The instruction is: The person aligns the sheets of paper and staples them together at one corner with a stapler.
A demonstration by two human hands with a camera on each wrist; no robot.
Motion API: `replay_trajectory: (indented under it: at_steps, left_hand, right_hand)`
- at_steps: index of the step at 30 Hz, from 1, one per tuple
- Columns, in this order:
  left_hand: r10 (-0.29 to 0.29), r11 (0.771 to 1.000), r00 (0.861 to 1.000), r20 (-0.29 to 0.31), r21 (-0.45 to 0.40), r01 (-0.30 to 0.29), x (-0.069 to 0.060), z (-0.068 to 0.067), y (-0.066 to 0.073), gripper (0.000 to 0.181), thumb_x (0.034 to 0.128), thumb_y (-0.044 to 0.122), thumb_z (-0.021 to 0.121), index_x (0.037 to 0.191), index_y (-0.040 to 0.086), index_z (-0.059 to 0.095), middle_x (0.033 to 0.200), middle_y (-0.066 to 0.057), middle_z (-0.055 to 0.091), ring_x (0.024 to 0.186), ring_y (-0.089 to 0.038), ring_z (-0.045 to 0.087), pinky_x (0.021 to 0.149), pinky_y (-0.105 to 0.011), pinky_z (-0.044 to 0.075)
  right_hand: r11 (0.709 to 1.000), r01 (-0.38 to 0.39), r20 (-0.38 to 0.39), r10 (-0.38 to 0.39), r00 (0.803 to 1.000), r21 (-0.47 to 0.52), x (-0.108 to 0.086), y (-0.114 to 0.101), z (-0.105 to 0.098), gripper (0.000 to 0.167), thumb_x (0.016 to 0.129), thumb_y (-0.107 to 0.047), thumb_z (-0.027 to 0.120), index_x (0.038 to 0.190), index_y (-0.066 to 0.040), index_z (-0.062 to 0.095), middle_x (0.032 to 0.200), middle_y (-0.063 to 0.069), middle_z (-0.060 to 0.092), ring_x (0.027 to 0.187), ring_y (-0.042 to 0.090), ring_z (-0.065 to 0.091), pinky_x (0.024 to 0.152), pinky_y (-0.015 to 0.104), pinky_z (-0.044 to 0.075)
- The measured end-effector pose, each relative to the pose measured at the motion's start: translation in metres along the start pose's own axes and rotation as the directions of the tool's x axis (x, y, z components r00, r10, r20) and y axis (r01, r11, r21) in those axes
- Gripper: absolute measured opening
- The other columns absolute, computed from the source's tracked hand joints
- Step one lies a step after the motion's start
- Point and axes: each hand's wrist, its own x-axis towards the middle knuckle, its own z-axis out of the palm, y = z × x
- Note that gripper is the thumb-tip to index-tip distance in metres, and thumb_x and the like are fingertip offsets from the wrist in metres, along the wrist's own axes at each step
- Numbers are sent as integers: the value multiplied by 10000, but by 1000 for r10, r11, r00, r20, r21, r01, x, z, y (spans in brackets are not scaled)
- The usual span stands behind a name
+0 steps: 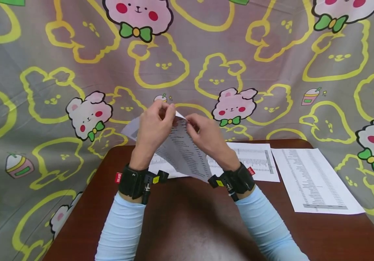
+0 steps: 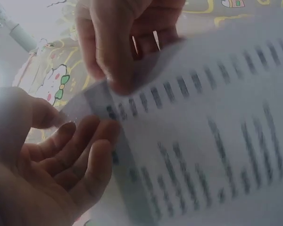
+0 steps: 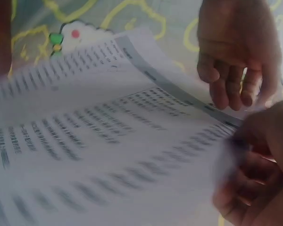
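Observation:
A printed sheet of paper [image 1: 187, 152] is held up above the table, bent, with one end hanging down. My left hand [image 1: 156, 125] pinches its upper edge between thumb and fingers. Close beside it, my right hand [image 1: 208, 136] grips the same edge near a corner. In the left wrist view the left hand [image 2: 61, 160] is at the grey-banded end of the page, with the right hand [image 2: 122, 42] just above. The right wrist view has the right hand [image 3: 259, 165] at the page's side, curled around its edge; the print there is blurred.
Another printed sheet [image 1: 258, 159] lies on the brown table [image 1: 187, 224] behind the raised one, partly covered by it and the right arm. A further sheet [image 1: 320, 181] lies at the table's right side. A patterned cloth [image 1: 271, 65] hangs behind the table.

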Motion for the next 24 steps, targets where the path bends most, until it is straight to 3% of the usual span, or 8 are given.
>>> replay_trajectory:
  at_steps: [4, 7, 12, 15, 19, 21, 24]
  left_hand:
    - [-57, 996, 996, 67, 78, 52, -2, 0, -10, 482, 988, 584, 408, 906, 144, 587, 796, -48, 648, 678, -196, 575, 619, -338, 421]
    - [-139, 978, 986, 94, 171, 121, -8, -4, -25, 534, 969, 643, 378, 908, 153, 582, 804, -39, 620, 672, -210, 542, 603, -334, 404]
    - [-216, 939, 976, 36, 280, 198, -14, -11, -52, 437, 991, 505, 462, 1017, 80, 563, 887, -120, 643, 718, -278, 599, 596, -345, 419]
    - [-262, 930, 965, 4, 270, 251, -9, -11, -68, 455, 989, 454, 483, 1180, 42, 505, 1063, -175, 668, 881, -349, 650, 699, -430, 471]
    - [-335, 923, 941, 40, 214, 319, -2, -10, -85, 580, 993, 459, 470, 1392, 54, 357, 1232, -202, 631, 1058, -384, 623, 853, -504, 466]
    - [-341, 926, 937, 74, 200, 321, -2, -10, -88, 546, 1005, 456, 448, 1379, 62, 398, 1198, -188, 638, 1019, -369, 613, 825, -476, 464]
    - [-294, 945, 952, 86, 176, 276, -2, -11, -88, 417, 1018, 411, 447, 1211, 63, 572, 1038, -147, 647, 867, -307, 569, 735, -390, 424]
  right_hand:
    - [999, -27, -118, 30, 993, 24, -1, 10, -6, 158, 971, -101, 557, 1037, -19, 674, 792, 98, 692, 570, 138, 590, 500, 217, 397]
    - [998, -33, -142, 42, 989, 60, -2, 19, -14, 153, 965, -91, 561, 1023, -9, 676, 761, 106, 692, 542, 139, 581, 477, 214, 384]
    - [995, -44, -147, 56, 987, 86, -1, 35, -28, 156, 962, -97, 561, 1014, -9, 680, 777, 115, 709, 526, 147, 591, 463, 210, 382]
    - [988, -67, -134, 86, 987, 140, 1, 45, -36, 157, 959, -88, 567, 1019, -2, 682, 804, 134, 717, 561, 157, 611, 495, 200, 418]
    - [963, -119, -106, 148, 983, 241, 3, 56, -45, 167, 956, -87, 582, 1032, 22, 682, 847, 183, 723, 612, 127, 628, 557, 187, 463]
    - [950, -139, -93, 171, 981, 279, 3, 60, -49, 184, 958, -97, 587, 1053, 29, 682, 866, 206, 722, 628, 99, 630, 573, 185, 468]
    - [936, -166, -63, 194, 979, 310, 3, 65, -56, 212, 964, -122, 590, 1084, 28, 679, 897, 221, 721, 653, 67, 633, 593, 186, 474]
